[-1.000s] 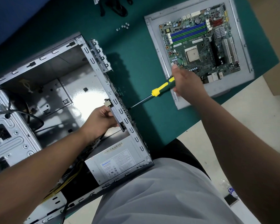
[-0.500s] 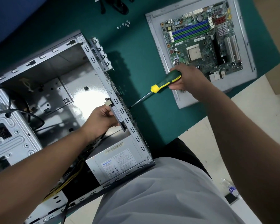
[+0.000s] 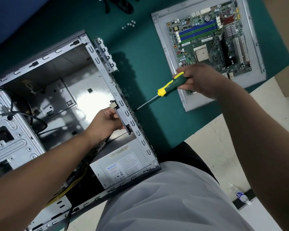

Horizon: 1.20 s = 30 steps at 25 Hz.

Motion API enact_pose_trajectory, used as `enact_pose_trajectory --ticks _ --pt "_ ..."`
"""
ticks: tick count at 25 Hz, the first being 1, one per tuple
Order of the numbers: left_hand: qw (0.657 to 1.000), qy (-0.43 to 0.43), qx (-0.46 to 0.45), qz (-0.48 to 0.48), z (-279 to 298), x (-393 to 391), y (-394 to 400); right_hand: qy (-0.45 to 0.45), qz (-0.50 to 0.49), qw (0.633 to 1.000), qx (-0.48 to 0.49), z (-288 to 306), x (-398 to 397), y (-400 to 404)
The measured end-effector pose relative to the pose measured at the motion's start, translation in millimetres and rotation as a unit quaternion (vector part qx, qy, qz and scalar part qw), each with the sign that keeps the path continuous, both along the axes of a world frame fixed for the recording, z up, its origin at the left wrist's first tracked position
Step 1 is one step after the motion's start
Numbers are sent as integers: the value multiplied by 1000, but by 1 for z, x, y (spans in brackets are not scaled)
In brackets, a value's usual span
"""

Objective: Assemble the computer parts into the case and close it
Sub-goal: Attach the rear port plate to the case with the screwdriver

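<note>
Underneath everything, a dark green tabletop [image 3: 140, 67] carries the open computer case [image 3: 60, 90], a motherboard [image 3: 208, 40] on a grey panel, and loose screws [image 3: 128, 25], with pale floor [image 3: 212, 130] beyond its edge. Left hand [image 3: 105, 124] grips a small part [image 3: 122, 117] against the case's rear wall; right hand [image 3: 200, 80] grips a screwdriver [image 3: 167, 87] whose tip touches that wall from outside.

1. The open case [image 3: 40, 67] lies on the green tabletop [image 3: 140, 64] at 9 o'clock.
2. The left hand [image 3: 105, 122] grips a flat part [image 3: 123, 117] against the case's rear wall.
3. The right hand [image 3: 200, 80] grips a screwdriver [image 3: 167, 88], its tip touching that wall from outside.
4. The motherboard [image 3: 208, 39] rests on a grey panel [image 3: 160, 39] at 1 o'clock.
5. The power supply [image 3: 122, 165] sits in the case's near corner.
6. Loose screws [image 3: 128, 25] lie at 12 o'clock.
</note>
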<state>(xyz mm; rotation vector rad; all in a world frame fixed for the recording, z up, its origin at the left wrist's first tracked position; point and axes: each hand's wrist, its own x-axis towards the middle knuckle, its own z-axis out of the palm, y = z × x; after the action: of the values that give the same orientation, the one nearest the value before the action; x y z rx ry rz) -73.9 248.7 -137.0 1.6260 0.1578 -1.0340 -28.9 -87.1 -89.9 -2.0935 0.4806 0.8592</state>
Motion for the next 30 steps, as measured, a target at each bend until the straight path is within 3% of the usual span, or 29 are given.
enact_pose_trajectory --ticks 3,4,7,12,14,16,18,19,22,25,30 --pt "1000 4 0 1 4 0 -2 21 -170 975 138 9 -4 3" --pt "1000 6 4 1 4 0 -2 15 -201 973 116 8 -5 9" --pt "1000 10 18 -3 4 0 -3 -13 -77 995 -68 7 -1 20" --pt "1000 22 13 -3 5 0 -3 70 -190 967 157 4 -1 2" --pt "1000 22 11 -3 5 0 -3 61 -250 946 197 2 -6 -1" --pt "1000 21 11 -5 4 0 -3 39 -222 969 103 -1 -8 8" --pt "1000 19 11 -7 3 0 -2 37 -128 991 -27 -5 -8 14" --pt "1000 17 10 -7 3 -1 -2 43 -124 991 -35 -8 -8 12" --pt "1000 16 11 -5 2 0 -2 36 -127 989 66 -9 -9 -4" --pt "1000 19 16 -1 1 0 -3 60 -260 938 220 -4 -10 -13" --pt "1000 13 19 -6 -1 -1 -2 21 -131 991 -17 -9 -8 9"
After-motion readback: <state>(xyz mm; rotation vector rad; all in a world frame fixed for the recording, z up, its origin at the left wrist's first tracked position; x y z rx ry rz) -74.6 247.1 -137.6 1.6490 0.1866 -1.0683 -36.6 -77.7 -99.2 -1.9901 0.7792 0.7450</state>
